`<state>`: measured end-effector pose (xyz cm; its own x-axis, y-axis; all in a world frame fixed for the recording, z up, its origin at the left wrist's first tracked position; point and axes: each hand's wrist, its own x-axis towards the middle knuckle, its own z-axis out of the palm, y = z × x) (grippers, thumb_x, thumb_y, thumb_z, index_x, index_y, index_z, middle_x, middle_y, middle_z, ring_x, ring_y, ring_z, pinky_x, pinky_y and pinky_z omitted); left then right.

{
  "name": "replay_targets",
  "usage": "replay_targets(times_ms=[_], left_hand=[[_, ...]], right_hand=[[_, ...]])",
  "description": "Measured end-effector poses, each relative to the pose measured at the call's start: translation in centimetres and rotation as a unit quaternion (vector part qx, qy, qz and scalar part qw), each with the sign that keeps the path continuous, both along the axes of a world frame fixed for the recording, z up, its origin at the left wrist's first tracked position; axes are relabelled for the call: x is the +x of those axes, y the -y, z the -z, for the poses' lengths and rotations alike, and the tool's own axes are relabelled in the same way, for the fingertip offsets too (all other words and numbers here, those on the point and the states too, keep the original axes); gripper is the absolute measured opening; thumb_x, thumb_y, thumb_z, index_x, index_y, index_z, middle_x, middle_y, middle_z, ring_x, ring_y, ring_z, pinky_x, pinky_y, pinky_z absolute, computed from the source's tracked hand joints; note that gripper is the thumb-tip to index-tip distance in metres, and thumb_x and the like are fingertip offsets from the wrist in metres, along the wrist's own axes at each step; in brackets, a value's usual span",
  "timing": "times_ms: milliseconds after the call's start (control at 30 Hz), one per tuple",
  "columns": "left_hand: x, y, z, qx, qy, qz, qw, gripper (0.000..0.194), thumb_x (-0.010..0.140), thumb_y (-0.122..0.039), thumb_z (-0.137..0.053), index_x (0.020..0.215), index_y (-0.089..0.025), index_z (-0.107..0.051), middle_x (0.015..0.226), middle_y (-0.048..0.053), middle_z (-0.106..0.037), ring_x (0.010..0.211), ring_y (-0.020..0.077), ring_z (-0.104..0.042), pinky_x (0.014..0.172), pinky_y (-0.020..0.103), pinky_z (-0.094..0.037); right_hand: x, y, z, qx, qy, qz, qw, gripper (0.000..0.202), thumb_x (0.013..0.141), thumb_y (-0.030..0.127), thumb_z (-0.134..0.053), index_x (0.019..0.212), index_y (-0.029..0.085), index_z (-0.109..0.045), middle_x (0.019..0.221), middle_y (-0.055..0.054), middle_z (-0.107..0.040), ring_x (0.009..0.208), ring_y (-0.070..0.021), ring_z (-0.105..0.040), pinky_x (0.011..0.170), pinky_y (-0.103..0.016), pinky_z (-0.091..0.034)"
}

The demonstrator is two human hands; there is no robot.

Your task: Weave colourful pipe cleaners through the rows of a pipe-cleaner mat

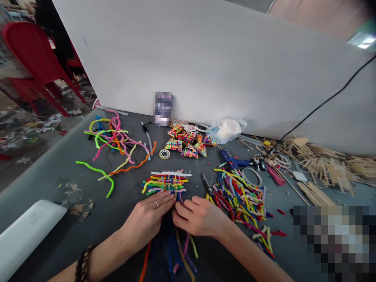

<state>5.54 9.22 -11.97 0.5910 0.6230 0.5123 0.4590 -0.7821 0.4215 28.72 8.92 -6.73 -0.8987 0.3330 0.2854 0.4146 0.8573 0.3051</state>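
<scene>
At left hand [149, 214]: woven pipe-cleaner mat [169, 183], multicoloured (ends uneven).

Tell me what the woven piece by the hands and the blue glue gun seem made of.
Woven piece: probably chenille stems, soft and matte, by its fuzzy look and lack of shine. Glue gun: likely hard plastic, smooth, by its molded-looking shape.

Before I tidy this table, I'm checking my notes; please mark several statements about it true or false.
1. The left hand and right hand are at the near edge of the woven piece. True.
2. The right hand holds the glue gun. False: it lies on the table.
3. A ring is on the left hand. True.
4. The bracelet is on the right arm. False: on the left arm.
5. The pillow shapes lie beyond the woven piece. True.
</scene>
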Motion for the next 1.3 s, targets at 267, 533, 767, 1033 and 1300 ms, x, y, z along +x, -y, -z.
replay_targets(times_ms=[267, 533, 767, 1033, 1300], left_hand=[[-0.2, 0.0, 0.0, 0.003, -0.025, 0.011, 1.000, 0.058, 0.085, 0.007, -0.039, 0.131, -0.018, -0.065, 0.137, 0.004, -0.068, 0.132, 0.0170, -0.059, 0.114, 0.034, -0.047], [-0.3, 0.1, -0.9, 0.015, -0.097, 0.021, 0.995, 0.072, 0.076, 0.010, -0.037, 0.141, -0.015, -0.055, 0.144, 0.007, -0.062, 0.138, 0.0184, -0.053, 0.117, 0.038, -0.045], [-0.2, 0.5, -0.9, 0.045, -0.180, 0.039, 0.982, 0.058, 0.093, -0.004, -0.046, 0.150, -0.014, -0.046, 0.153, 0.014, -0.052, 0.145, 0.0281, -0.045, 0.118, 0.047, -0.042], [0.3, 1.0, -1.1, 0.065, -0.223, 0.023, 0.972, 0.063, 0.096, -0.006, -0.043, 0.157, -0.013, -0.033, 0.154, 0.017, -0.049, 0.146, 0.0274, -0.043, 0.121, 0.045, -0.038], [0.6, 1.1, -1.2, 0.106, -0.224, 0.006, 0.969, 0.059, 0.093, -0.002, -0.040, 0.152, -0.010, -0.041, 0.148, 0.018, -0.056, 0.143, 0.0281, -0.048, 0.117, 0.043, -0.043]], right_hand=[[0.4, -0.5, -0.1, 0.023, -0.030, -0.007, 0.999, 0.012, 0.100, 0.016, -0.058, 0.094, 0.018, -0.068, 0.090, -0.001, -0.071, 0.067, -0.0121, -0.055, 0.059, -0.031, -0.035], [1.1, -1.0, 0.7, -0.017, -0.110, 0.031, 0.993, 0.009, 0.099, 0.011, -0.059, 0.098, 0.015, -0.067, 0.095, -0.004, -0.076, 0.068, -0.0108, -0.062, 0.060, -0.030, -0.039], [1.0, -1.1, 1.5, -0.146, -0.217, 0.103, 0.960, 0.015, 0.096, 0.011, -0.054, 0.102, 0.020, -0.064, 0.089, -0.001, -0.077, 0.068, -0.0121, -0.068, 0.063, -0.027, -0.042], [-0.2, -1.6, 0.9, -0.443, -0.380, 0.264, 0.768, 0.005, 0.093, 0.027, -0.061, 0.095, 0.023, -0.063, 0.084, 0.001, -0.074, 0.070, -0.0145, -0.070, 0.066, -0.024, -0.053], [-0.4, -2.1, 1.4, -0.464, -0.452, 0.303, 0.699, 0.016, 0.094, 0.037, -0.063, 0.090, 0.022, -0.062, 0.082, -0.001, -0.073, 0.074, -0.0176, -0.072, 0.065, -0.026, -0.055]])
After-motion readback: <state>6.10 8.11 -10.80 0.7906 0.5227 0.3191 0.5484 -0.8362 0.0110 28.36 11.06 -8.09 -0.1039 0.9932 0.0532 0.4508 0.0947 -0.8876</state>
